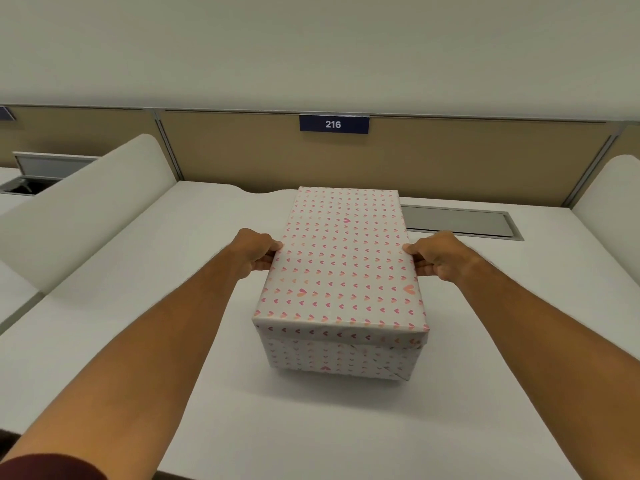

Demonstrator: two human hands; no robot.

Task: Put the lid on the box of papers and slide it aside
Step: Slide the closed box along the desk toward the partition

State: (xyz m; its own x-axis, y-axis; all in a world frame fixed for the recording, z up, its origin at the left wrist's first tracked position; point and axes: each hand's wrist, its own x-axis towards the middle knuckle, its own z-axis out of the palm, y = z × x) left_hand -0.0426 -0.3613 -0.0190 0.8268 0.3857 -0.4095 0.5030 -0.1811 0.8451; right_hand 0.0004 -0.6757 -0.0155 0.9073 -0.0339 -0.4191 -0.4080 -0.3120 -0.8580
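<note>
Gripping the lid at its two long edges, left hand and right hand curled closed with thumbs on top, likely seating it squarely over the box; resting mid tabletop, not yet slid aside. Showing crisp heart-printed wrapping paper, slightly creased at the near corners, over a rigid rectangular form

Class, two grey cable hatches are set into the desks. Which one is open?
The far-left hatch: its lid stands raised. The hatch right of the box lies flush and shut.
</note>
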